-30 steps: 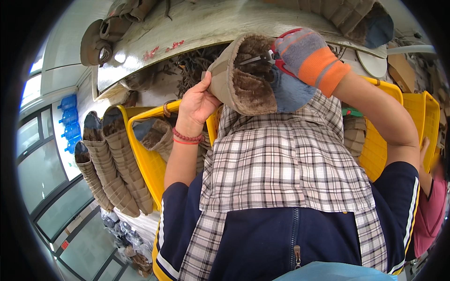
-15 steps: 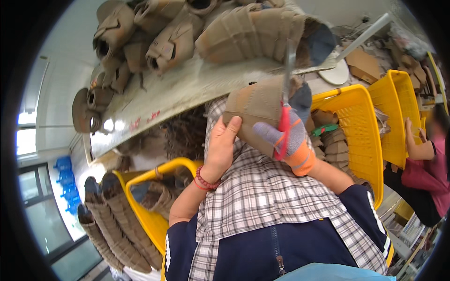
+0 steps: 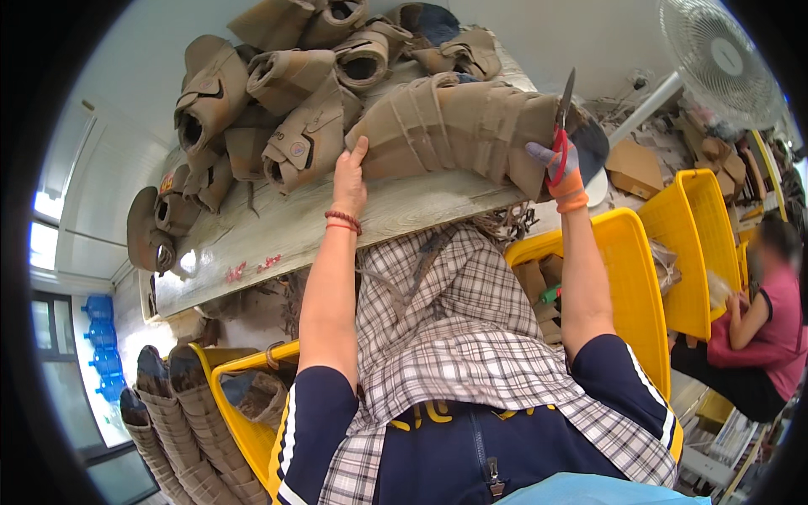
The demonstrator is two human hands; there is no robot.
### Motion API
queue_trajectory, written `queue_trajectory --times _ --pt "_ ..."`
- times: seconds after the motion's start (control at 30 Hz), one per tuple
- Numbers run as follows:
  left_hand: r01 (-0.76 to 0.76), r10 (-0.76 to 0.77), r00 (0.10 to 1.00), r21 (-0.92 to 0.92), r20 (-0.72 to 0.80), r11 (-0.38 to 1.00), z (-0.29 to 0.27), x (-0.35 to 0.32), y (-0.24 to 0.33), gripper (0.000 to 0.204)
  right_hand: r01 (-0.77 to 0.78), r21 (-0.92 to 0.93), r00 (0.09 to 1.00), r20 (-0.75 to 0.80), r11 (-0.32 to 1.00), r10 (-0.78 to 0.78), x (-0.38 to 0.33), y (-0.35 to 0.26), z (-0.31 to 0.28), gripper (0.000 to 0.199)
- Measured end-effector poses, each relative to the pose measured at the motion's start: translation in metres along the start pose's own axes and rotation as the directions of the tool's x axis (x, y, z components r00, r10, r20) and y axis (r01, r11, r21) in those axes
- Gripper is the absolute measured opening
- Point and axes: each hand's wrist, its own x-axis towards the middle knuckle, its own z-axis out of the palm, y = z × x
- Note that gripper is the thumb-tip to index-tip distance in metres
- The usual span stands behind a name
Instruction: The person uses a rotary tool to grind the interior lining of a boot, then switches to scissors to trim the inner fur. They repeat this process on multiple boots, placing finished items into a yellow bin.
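A long row of nested tan fabric shoe uppers (image 3: 454,135) lies along the table's near edge. My bare left hand (image 3: 350,178), with beaded and red bracelets, grips the left end of this stack, thumb on top. At the other end is my right hand (image 3: 562,172) in a grey and orange glove, closed around red-handled scissors (image 3: 565,105) whose blades point up. That hand also presses against the stack's last upper, near a dark blue lining (image 3: 591,143). Its lower fingers are hidden behind the glove.
Loose uppers (image 3: 290,80) heap on the table (image 3: 404,206) at the back left. Yellow baskets (image 3: 627,269) with uppers flank me, and stacked uppers (image 3: 181,404) stand at left. A white fan (image 3: 724,59) is at upper right; a co-worker in pink (image 3: 778,328) sits right.
Both hands have moved up from my lap to the stack on the table and spread apart. The single upper held in my lap is now at the stack's right end. The scissors remain in my right hand.
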Motion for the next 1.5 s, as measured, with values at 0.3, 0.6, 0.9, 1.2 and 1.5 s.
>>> queue_trajectory --times 0.3,0.6,0.9,1.2,1.5 --pt "-0.076 0.116 0.993 0.580 -0.032 0.811 -0.028 -0.012 0.023 0.047 0.011 -0.247 0.985 -0.162 0.969 -0.053 -0.014 0.080 0.017 0.042" --pt "0.316 0.871 0.471 0.949 -0.138 -0.021 -0.298 -0.129 0.165 0.009 -0.332 0.222 0.835 -0.383 0.917 0.395 -0.097 0.015 -0.038 0.061" --pt "0.514 0.539 0.333 0.628 -0.774 0.584 -0.462 -0.078 0.190 0.066 -0.478 0.258 0.791 -0.288 0.839 0.539 -0.123 0.013 -0.055 0.053" --pt "0.334 0.780 0.540 0.931 -0.315 0.144 -0.343 -0.184 0.178 0.065 -0.520 0.090 0.757 -0.411 0.849 0.507 -0.125 -0.013 -0.023 0.046" --pt "0.074 0.778 0.626 0.997 -0.053 0.009 -0.208 -0.164 0.065 0.069 -0.372 0.032 0.911 0.208 0.928 0.357 -0.126 -0.076 0.176 0.020"
